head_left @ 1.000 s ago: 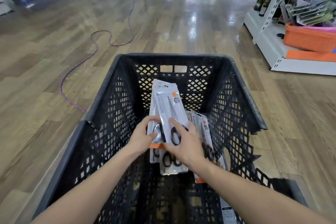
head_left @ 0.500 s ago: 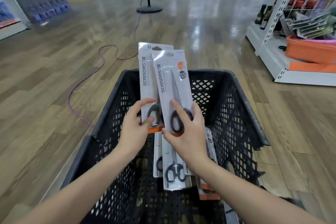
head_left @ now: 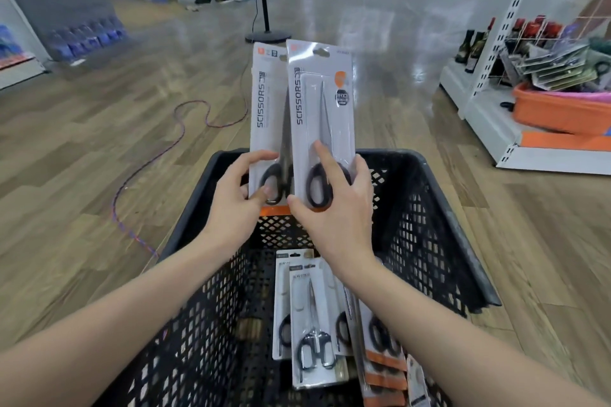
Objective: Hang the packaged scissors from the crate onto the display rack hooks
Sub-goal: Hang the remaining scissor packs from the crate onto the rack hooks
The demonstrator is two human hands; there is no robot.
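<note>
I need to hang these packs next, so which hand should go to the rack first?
Probably right: the right hand holds the front scissors pack, and the white rack stands on that side.

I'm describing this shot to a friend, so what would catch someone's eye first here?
Two long scissors packs held upright in the middle, the left hand gripping the left pack and the right hand gripping the right pack. Below them sits a black crate with more packs lying inside. A white shelf with an orange bin stands far right.
</note>
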